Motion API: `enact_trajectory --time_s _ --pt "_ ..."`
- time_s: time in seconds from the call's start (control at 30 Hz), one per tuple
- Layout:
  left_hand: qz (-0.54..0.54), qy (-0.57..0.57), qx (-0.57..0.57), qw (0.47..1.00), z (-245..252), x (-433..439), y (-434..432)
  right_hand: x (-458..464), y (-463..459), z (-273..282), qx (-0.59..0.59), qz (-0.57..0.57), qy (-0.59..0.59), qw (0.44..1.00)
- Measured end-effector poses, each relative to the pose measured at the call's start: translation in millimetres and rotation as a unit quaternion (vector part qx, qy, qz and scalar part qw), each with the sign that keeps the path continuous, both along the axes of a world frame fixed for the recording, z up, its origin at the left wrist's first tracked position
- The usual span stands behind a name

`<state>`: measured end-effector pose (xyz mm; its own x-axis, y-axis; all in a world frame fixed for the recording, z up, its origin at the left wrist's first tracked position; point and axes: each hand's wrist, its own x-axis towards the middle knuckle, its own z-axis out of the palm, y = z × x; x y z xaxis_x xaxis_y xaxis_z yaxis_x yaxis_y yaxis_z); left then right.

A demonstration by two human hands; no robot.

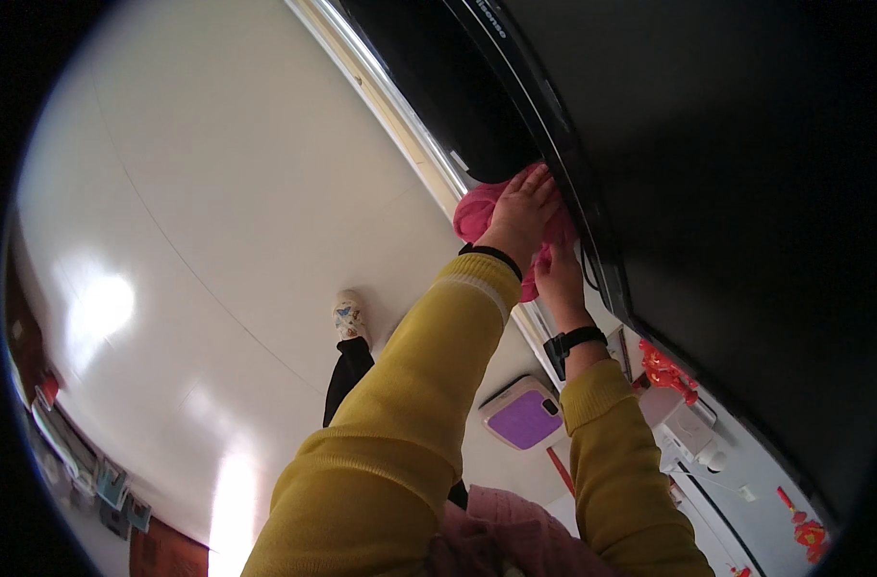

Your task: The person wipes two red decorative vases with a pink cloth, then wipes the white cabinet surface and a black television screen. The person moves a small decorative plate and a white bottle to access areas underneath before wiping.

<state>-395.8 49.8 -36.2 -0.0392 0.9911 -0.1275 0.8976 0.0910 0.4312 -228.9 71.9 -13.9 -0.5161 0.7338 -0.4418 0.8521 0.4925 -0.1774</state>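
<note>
A crumpled pink cloth [478, 209] lies against the lower frame of a black Hisense television [705, 187], over the edge of a light stand [410, 137]. My left hand [523, 216], with a dark band at the wrist, presses on the cloth from above with fingers stretched toward the screen frame. Closer to me, my right hand [561, 278] grips the near part of the same cloth; a black watch [575, 346] is on that wrist. Its fingertips are partly hidden by the cloth. Beyond the cloth is the television's glossy black base [474, 94].
A purple-topped bathroom scale [525, 415] is on the pale floor [251, 180] below my right arm. Red ornaments [666, 371] and a white device [691, 433] with a cable stand on the right. A dark cable [588, 270] hangs beside the television frame.
</note>
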Motion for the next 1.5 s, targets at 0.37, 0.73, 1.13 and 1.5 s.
enact_trajectory --time_s 0.37,0.73,1.13,1.5 --pt "0.023 -0.006 0.01 1.0 -1.2 9.6 -27.7 5.3 -9.5 15.4 0.011 -0.001 0.0 1.0" --pt "0.161 -0.199 0.039 0.966 7.9 18.5 -108.0 7.8 -25.5 35.6 -0.15 0.021 0.002 0.988" --pt "0.395 -0.2 0.201 0.874 54.0 -149.0 -45.4 -189.6 2.9 74.1 0.032 0.147 0.205 0.967" --pt "0.269 -0.065 0.184 0.943 0.5 -240.0 -17.1 -280.0 21.1 24.6 0.08 0.254 0.085 0.96"
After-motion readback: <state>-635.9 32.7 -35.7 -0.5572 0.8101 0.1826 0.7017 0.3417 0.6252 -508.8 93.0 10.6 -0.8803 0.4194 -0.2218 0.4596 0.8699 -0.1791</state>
